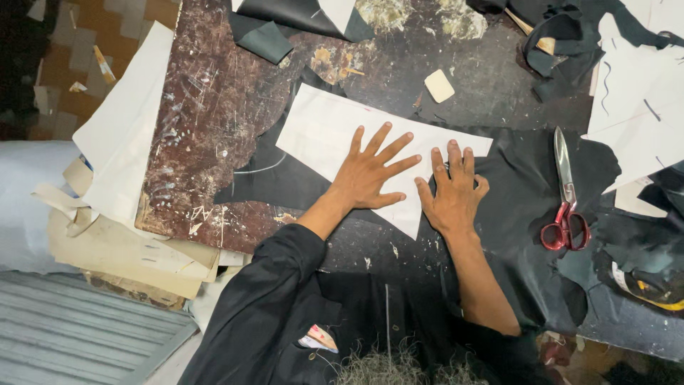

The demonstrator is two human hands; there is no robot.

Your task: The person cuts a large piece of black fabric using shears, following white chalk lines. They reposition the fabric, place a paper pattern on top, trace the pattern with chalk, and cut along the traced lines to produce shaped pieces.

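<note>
A white paper pattern piece (pixel 320 132) lies on black fabric (pixel 527 192) spread over a worn dark table (pixel 206 107). My left hand (pixel 370 171) lies flat on the pattern with its fingers spread wide. My right hand (pixel 452 189) presses palm-down on the pattern's right edge where it meets the fabric, fingers close together and slightly bent. Neither hand holds anything.
Red-handled scissors (pixel 565 203) lie on the fabric to the right of my right hand. A small pale chalk block (pixel 439 85) sits behind the pattern. White paper pieces (pixel 641 107) lie at the right; stacked paper and card (pixel 121 164) hang off the left edge. Black scraps (pixel 556 36) lie at the back.
</note>
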